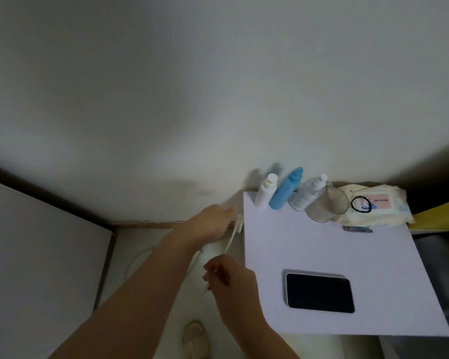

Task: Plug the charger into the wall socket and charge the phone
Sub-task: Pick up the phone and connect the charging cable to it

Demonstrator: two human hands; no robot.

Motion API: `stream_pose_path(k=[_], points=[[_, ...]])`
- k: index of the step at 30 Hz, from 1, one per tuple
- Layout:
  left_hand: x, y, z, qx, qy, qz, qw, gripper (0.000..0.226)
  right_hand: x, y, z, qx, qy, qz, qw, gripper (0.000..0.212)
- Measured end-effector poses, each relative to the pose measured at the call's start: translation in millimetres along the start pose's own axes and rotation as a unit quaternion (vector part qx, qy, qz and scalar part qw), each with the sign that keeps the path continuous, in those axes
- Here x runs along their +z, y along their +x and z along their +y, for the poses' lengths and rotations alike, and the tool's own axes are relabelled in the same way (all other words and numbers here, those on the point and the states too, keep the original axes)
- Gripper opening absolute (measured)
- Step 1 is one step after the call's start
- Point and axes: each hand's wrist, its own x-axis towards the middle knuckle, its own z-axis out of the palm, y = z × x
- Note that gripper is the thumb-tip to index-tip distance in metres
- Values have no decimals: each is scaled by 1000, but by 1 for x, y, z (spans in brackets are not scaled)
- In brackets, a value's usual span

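Nearest, the right hand (228, 278) pinches the white charger cable (230, 240), which runs up to the left hand (210, 224), closed around the cable's upper end low against the wall (166, 99). Just right, the dark phone (320, 293) lies face-up on the white surface (296, 242), bottles (283, 190) behind.

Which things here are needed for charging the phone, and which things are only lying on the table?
For the job:
- phone, lying screen up on the table
- white cable, held in the right hand
- left hand, reaching down by the wall

Just lying about:
- three bottles
- glass
- wipes pack with a hair tie
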Motion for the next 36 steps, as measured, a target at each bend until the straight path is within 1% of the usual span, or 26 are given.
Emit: stream_pose_path(k=[1,2,3,4,6,8,9,10,12,13,15,16,18,21,22,24,26,28,31,32,34,35,36], points=[[9,7,3,-29,-88,-43,995,40,-1,-4,3,-18,-29,-6,999,31],[16,14,4,-55,-186,-72,978,38,-2,-7,6,-39,-51,-8,998,23],[22,20,5,-71,-259,-81,960,35,-4,-9,10,-60,-67,-9,996,18],[28,27,5,-79,-297,-74,949,31,-7,-11,13,-78,-80,-10,994,15],[38,36,5,-81,-319,-40,944,24,-12,-13,19,-104,-109,-29,988,15],[45,41,6,-54,-312,-17,949,17,-18,-15,28,-120,-129,-58,983,17],[49,43,6,-37,-306,-16,951,14,-22,-17,33,-128,-134,-63,981,19],[52,44,5,-23,-292,-21,956,12,-26,-18,39,-139,-135,-51,980,21],[58,44,1,-3,-247,-28,969,14,-39,-20,56,-155,-127,13,980,24],[62,44,-1,4,-226,-29,974,14,-48,-19,66,-148,-130,50,979,26],[72,42,-6,11,-192,-32,981,16,-69,-13,90,-106,-181,101,973,29],[77,41,-10,10,-180,-35,983,18,-82,-8,103,-74,-221,111,966,31],[87,41,-19,5,-166,-42,985,18,-108,5,131,0,-327,78,942,42],[100,40,-35,-1,-146,-45,988,17,-139,20,167,96,-483,-17,870,80],[104,40,-40,-1,-143,-47,989,18,-145,24,176,104,-509,-35,854,88],[110,39,-51,4,-132,-55,990,19,-153,30,188,88,-538,-43,837,94],[115,38,-59,22,-109,-64,992,17,-157,36,193,69,-555,-46,827,91],[119,36,-65,40,-88,-66,993,15,-158,42,197,60,-573,-52,816,84],[125,34,-68,56,-78,-60,994,19,-162,46,197,75,-580,-52,810,79],[126,33,-68,59,-80,-60,993,21,-164,47,196,81,-571,-54,815,75],[128,30,-67,64,-84,-60,993,24,-171,47,191,72,-536,-60,839,52],[129,28,-66,69,-82,-59,993,24,-175,47,187,62,-501,-60,861,42],[129,26,-64,77,-77,-56,992,24,-179,45,184,56,-460,-62,884,37]])
